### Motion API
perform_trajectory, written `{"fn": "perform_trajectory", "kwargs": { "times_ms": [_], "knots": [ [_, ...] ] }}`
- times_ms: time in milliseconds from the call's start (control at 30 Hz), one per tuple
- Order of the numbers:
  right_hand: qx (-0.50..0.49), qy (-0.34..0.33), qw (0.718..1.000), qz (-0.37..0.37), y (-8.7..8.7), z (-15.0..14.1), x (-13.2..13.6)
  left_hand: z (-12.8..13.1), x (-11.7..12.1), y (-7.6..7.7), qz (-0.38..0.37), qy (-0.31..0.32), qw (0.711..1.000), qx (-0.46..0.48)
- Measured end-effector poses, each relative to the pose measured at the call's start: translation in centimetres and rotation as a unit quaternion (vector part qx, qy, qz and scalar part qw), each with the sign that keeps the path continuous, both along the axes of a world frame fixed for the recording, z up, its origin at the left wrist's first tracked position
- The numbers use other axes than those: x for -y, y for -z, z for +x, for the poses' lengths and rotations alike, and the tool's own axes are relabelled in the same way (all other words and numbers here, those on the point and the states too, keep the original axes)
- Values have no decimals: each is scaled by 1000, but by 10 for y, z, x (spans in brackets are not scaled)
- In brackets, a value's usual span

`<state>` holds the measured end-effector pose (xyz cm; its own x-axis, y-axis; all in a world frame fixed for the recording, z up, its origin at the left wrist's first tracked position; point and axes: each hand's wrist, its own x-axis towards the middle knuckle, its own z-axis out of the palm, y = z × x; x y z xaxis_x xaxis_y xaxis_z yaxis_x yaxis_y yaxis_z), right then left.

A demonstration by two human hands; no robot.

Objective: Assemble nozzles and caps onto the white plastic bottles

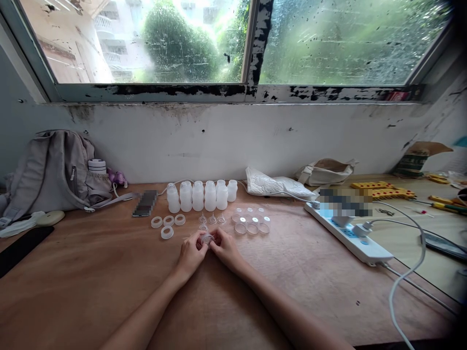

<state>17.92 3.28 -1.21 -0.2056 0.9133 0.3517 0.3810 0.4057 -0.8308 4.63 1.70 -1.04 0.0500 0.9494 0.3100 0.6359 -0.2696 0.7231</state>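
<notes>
My left hand (191, 249) and my right hand (224, 247) meet at the middle of the table, fingertips closed around opposite sides of a small translucent screw ring (207, 239). Whether a teat sits inside the ring is too small to tell. Just beyond my fingers stand several clear bottle teats (212, 220). To the left lie several loose translucent screw rings (167, 236). Right of my hands are clear domed caps (252, 228) in rows, some with white spots on top. Behind everything, frosted white bottles (198, 197) stand upright and uncapped in a row.
A white power strip (350, 236) with plugs and trailing cables (392, 291) lies on the right. A phone (146, 202) and grey backpack (54, 170) are at the left. A silvery padded pouch (275, 184) rests by the wall, near yellow racks (386, 192).
</notes>
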Motion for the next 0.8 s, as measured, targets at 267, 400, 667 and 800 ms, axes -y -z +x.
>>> {"fn": "perform_trajectory", "kwargs": {
  "times_ms": [267,400,667,800],
  "knots": [
    [-3,-15,1000,9,-3,0,4,-2,3,-6,7,-1,1000,9],
    [-8,-5,1000,19,-5,-1,6,-3,5,-8,15,13,1000,16],
    [-6,-6,1000,15,-5,0,5,-3,3,-6,22,26,999,24],
    [-18,-24,1000,10,-4,1,5,-2,3,-6,17,23,999,31]
  ]
}}
